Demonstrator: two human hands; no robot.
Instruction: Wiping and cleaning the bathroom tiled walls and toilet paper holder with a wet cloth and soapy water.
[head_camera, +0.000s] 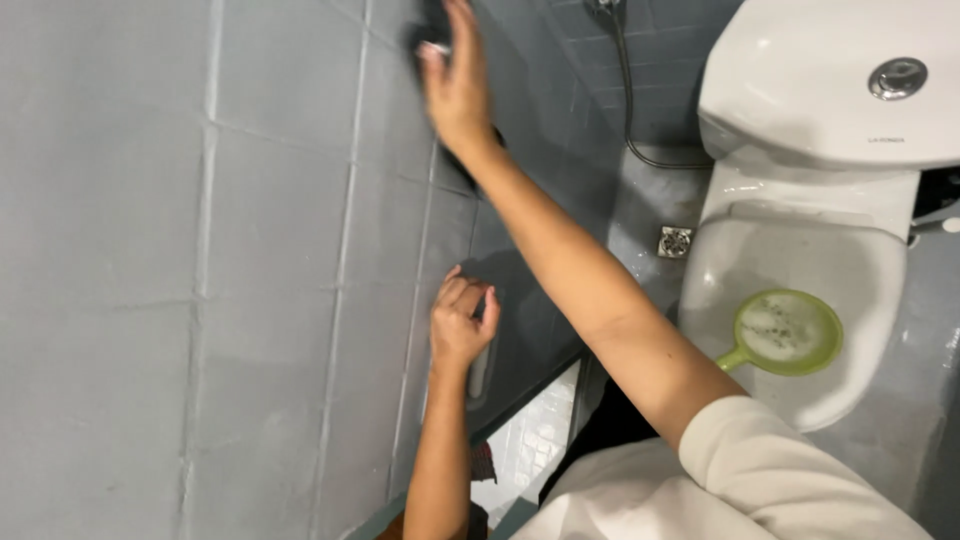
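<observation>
Grey wall tiles (270, 230): right hand (458, 85) presses a dark scrubber (432, 28) there (grip clamped on it); left hand (460, 322) rests curled, fingers together, holding nothing, against the wall below.

A: Item: person, worn clothing?
B: White top, short sleeve (770, 450), soft cloth, plain. Right arm (580, 270) bare below it.
A: Left arm (440, 450)?
B: Bare to the frame edge. No rings or watch visible.
</observation>
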